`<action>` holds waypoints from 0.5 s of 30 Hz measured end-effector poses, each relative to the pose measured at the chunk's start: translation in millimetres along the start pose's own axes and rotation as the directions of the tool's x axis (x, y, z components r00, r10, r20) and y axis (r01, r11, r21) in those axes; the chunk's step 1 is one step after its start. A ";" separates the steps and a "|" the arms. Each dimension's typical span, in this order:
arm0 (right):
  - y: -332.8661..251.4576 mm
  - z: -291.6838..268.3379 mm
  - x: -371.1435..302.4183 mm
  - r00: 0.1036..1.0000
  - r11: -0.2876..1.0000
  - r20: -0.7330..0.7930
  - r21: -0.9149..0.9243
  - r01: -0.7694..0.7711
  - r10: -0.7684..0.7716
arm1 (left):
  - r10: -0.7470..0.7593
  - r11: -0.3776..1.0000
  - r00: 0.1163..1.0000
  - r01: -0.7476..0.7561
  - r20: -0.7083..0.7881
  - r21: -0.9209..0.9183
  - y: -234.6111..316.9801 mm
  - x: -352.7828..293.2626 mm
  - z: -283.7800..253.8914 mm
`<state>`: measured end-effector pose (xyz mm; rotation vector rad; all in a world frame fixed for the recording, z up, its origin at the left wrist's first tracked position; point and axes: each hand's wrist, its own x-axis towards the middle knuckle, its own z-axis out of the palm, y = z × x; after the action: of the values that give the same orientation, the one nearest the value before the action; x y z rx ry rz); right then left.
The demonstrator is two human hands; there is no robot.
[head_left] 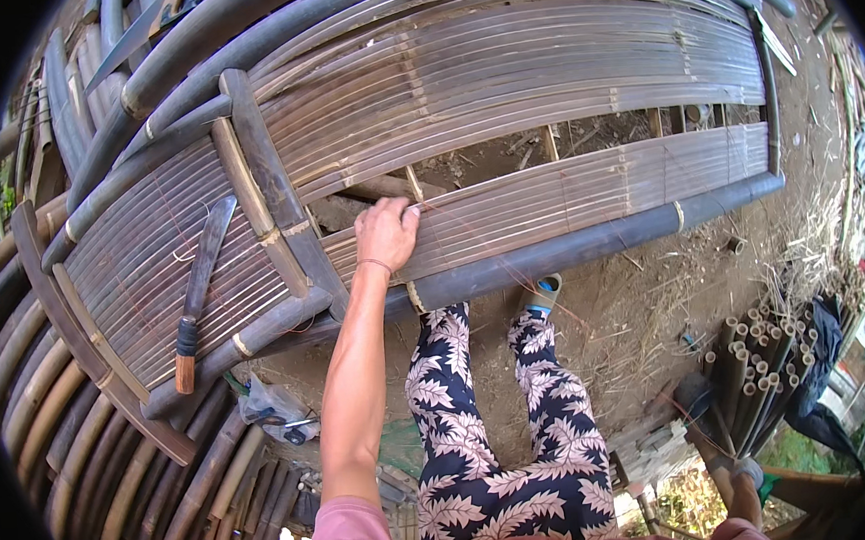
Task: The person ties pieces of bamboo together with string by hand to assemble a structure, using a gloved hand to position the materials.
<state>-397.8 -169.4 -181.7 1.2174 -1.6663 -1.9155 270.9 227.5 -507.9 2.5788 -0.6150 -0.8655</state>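
Observation:
My left hand [387, 231] is on the near strip of bamboo slats [548, 197], beside the gap in the panel. Its fingers curl over the strip's inner edge, closed on a bamboo slat. The strip runs along a thick dark bamboo pole [591, 244] at the near side of the frame. Beyond the gap lies a wider slat panel [519, 73]; thin crosspieces [550, 144] span the opening. Reddish thread [529, 285] trails over the near pole. At the lower right my right hand [745, 471] hangs low by a wooden beam, small and partly hidden; its fingers do not show clearly.
A machete [207, 276] with a wrapped wooden handle lies on the left slat section [141, 260]. Bamboo poles [95, 464] are stacked at lower left, near a plastic bag [277, 411]. Cut bamboo tubes [760, 357] stand in a bundle at right. Dirt ground [646, 305] surrounds my legs.

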 end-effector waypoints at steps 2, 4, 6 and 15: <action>-58.4 -54.6 -26.4 0.977 0.978 -0.046 -0.022 0.207 -0.208 | 0.027 0.999 0.997 -0.025 0.072 -0.040 20.3 16.0 11.9; -156.3 -91.0 -68.0 0.697 0.780 -0.591 0.173 0.602 -0.407 | 0.028 0.997 0.992 -0.019 0.125 -0.078 22.0 22.4 16.7; -264.2 -146.9 -139.7 0.310 0.533 -0.805 -0.008 0.846 -0.506 | 0.025 0.993 0.990 -0.008 0.136 -0.120 17.7 23.2 19.7; -486.4 -263.2 -396.1 -0.085 0.101 -0.839 -0.164 0.981 -0.537 | 0.005 0.977 0.994 0.017 0.105 -0.213 1.4 19.9 24.0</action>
<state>170.3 73.3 -466.4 3.3715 -0.7755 -0.6535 269.7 211.9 -534.9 2.3561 -0.5128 -1.0157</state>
